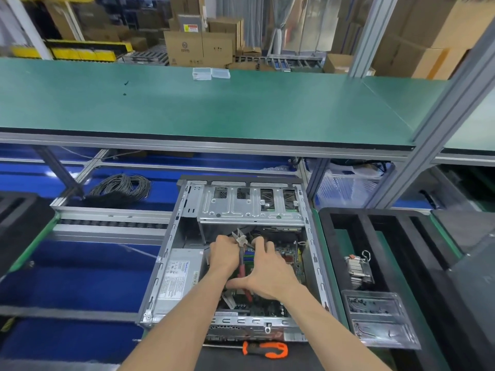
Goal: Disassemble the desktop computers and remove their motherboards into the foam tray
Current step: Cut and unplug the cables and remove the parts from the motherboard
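Motherboard (270,306) under hands (both) (225,254).

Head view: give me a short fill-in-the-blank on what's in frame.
1. The left hand holds ____ with red handles inside the case.
2. The screwdriver in front of the case has an ____ and black handle.
3. The heatsink lies in the black tray to the ____ of the case.

Missing: pliers; orange; right
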The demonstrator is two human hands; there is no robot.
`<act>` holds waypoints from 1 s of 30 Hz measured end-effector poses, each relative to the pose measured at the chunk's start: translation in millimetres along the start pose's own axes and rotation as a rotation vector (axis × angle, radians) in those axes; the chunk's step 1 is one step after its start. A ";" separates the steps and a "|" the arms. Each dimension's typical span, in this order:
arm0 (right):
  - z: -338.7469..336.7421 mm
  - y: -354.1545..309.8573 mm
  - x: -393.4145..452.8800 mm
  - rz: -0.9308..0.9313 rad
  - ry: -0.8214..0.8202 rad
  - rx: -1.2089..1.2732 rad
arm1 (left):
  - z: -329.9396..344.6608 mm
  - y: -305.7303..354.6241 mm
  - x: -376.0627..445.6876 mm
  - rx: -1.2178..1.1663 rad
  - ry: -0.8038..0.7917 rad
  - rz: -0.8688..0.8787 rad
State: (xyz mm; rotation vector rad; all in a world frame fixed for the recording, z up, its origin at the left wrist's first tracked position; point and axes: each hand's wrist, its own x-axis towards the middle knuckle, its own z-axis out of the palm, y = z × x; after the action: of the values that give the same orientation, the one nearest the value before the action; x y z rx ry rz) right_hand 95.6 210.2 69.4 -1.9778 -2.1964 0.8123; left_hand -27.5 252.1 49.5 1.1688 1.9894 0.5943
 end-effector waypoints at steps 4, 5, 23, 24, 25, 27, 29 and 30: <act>0.8 -3.0 -2.3 -0.078 0.034 0.064 | 2.2 -0.5 4.2 0.026 -0.018 -0.001; 0.0 -2.4 -3.0 -0.090 0.031 0.099 | 2.5 -0.8 5.1 0.030 -0.014 -0.001; -14.0 21.9 -10.9 0.017 0.068 0.230 | 8.6 -8.0 12.6 -0.050 -0.003 0.061; -14.2 21.8 -11.8 0.007 0.085 0.046 | 8.3 -8.0 12.7 -0.056 -0.004 0.056; -13.6 21.6 -12.8 0.001 0.091 -0.099 | 8.4 -8.4 13.5 -0.061 -0.003 0.053; -10.2 20.5 -13.6 -0.010 0.090 -0.228 | 9.2 -9.3 14.1 -0.062 0.001 0.053; -5.6 21.5 -11.8 -0.039 0.142 -0.293 | 9.7 -9.6 14.0 -0.053 0.009 0.058; -4.3 22.8 -9.6 -0.061 0.178 -0.331 | 9.8 -9.8 14.3 -0.050 0.014 0.062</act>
State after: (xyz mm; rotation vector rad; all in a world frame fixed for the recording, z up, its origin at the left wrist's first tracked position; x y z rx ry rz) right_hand 119.5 203.2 66.1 -2.0103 -2.3918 0.2634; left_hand -29.5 260.2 31.4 1.2020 1.9445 0.6821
